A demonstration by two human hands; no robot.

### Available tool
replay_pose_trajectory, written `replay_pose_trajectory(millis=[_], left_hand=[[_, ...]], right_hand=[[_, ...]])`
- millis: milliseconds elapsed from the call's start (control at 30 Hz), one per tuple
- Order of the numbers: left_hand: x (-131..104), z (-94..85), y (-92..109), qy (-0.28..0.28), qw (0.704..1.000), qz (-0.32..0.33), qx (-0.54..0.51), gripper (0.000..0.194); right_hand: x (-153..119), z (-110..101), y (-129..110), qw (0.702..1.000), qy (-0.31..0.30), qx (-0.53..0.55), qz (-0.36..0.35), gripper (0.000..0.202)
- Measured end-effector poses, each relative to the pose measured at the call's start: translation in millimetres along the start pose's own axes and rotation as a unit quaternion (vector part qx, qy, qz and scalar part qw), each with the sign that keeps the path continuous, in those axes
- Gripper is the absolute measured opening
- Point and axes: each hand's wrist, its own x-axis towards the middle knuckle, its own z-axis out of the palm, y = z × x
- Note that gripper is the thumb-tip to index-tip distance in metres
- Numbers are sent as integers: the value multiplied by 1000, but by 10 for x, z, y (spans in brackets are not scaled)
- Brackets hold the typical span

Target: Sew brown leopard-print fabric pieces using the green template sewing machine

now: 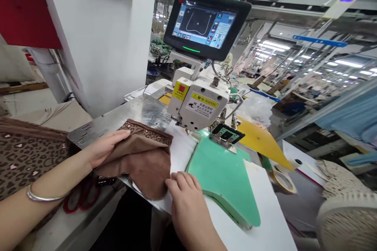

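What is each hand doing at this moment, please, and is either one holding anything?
Left hand: open, lying flat on the folded brown fabric piece, not gripping it.
Right hand: open, fingertips pressing the fabric's lower edge, beside the green template.

The yellow warning label (204, 102) on the sewing machine head (200, 106) carries Chinese characters too small to read; touchscreen (204, 23) text above it is illegible.

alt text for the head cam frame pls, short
Two bare hands flatten a folded brown cloth with a leopard-print edge on a sewing machine's table: left hand on top, right hand at its lower edge. Beside it lies a green template under the machine head, with a touchscreen above.
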Motion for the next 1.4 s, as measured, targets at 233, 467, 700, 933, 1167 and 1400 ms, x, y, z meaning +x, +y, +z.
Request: replay_pose_trajectory(millis=[233,467,700,933,1167,1400], left_hand=[[-177,195,73,-95,961,147,215,43],[-526,431,-239,-318,722,274,550,28],[-75,37,237,-121,780,226,571,32],[605,-357,311,-13,798,230,557,36],[869,-263,353,-64,847,167,500,37],[1053,-350,312,-5,870,132,476,39]], right_hand=[[-135,115,-169,997,-58,50,-5,36],[-139,51,-51,994,-44,101,0,20],[122,-316,141,997,-19,63,47,35],[189,115,134,994,-109,2,-22,21],[216,152,137,999,-28,31,-30,17],[367,258,-180,995,-20,92,-32,9]])
